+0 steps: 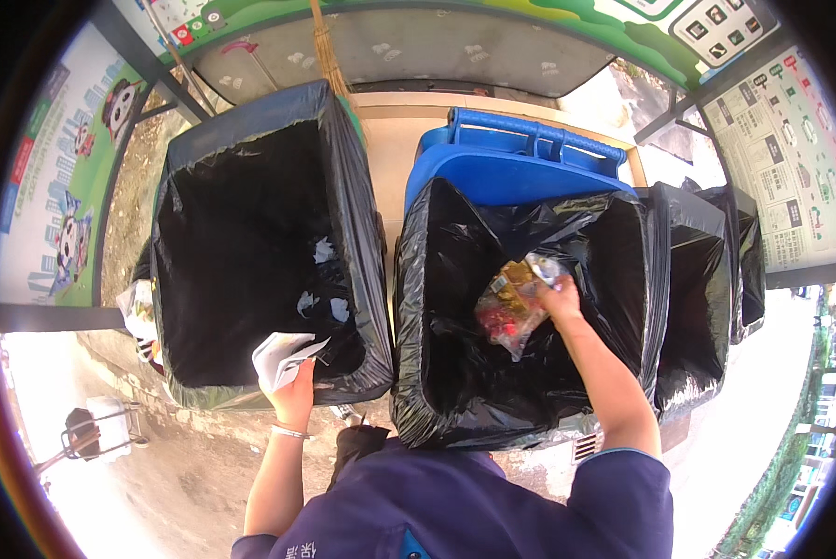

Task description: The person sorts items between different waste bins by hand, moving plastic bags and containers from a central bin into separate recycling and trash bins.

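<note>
My left hand [293, 393] grips a folded piece of white paper or carton [282, 360] over the near edge of the left bin, which has a black liner [356, 230]. Inside that bin lie several crumpled white scraps [323, 250]. My right hand [560, 297] reaches into the right bin and holds something white and shiny at the upper end of a clear plastic bag [512, 307] with yellow and red contents. Black plastic also lines the right bin [488, 426]. Whether the bag rests on anything below is not visible.
A blue bin lid [509, 175] stands open behind the right bin. More lined bins [697, 279] are at the right. Behind them are a straw broom [327, 56] and panels. A filled bag [137, 311] sits left of the left bin; a hand cart [100, 430] stands farther off.
</note>
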The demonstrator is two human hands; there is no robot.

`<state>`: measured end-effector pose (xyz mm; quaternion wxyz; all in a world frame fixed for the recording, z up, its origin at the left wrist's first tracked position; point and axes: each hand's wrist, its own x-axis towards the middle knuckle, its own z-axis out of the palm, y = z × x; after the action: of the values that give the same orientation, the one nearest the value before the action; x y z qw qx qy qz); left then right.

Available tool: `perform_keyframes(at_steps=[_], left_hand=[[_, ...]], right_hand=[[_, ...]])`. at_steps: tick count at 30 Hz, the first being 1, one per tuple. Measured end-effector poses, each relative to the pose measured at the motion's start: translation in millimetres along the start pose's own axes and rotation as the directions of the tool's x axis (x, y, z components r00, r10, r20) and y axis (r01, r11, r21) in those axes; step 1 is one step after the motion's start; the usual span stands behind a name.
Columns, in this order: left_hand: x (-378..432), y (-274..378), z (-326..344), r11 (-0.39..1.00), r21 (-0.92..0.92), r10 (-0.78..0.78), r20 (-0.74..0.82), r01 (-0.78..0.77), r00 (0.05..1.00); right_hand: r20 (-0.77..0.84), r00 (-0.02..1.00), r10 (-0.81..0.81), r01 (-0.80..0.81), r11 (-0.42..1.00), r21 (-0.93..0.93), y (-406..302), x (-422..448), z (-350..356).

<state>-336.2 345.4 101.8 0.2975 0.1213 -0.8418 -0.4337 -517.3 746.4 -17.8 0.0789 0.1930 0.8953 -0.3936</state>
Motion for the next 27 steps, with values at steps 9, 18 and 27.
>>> perform_keyframes(at_steps=[9,18,27], left_hand=[[-3,-13,-9,0.944,-0.320,-0.071,0.027,0.076,0.997],[-6,-51,-94,0.537,-0.654,-0.429,0.332,0.533,0.840],[-59,-129,-238,0.455,-0.768,-0.612,0.098,0.451,0.785]], right_hand=[[-0.135,0.991,-0.010,0.058,0.933,0.355,-104,-131,-115],[-0.221,0.890,-0.399,0.450,0.845,0.287,-278,-220,-139],[-0.016,0.729,-0.684,0.634,0.666,0.393,-425,-286,-48]])
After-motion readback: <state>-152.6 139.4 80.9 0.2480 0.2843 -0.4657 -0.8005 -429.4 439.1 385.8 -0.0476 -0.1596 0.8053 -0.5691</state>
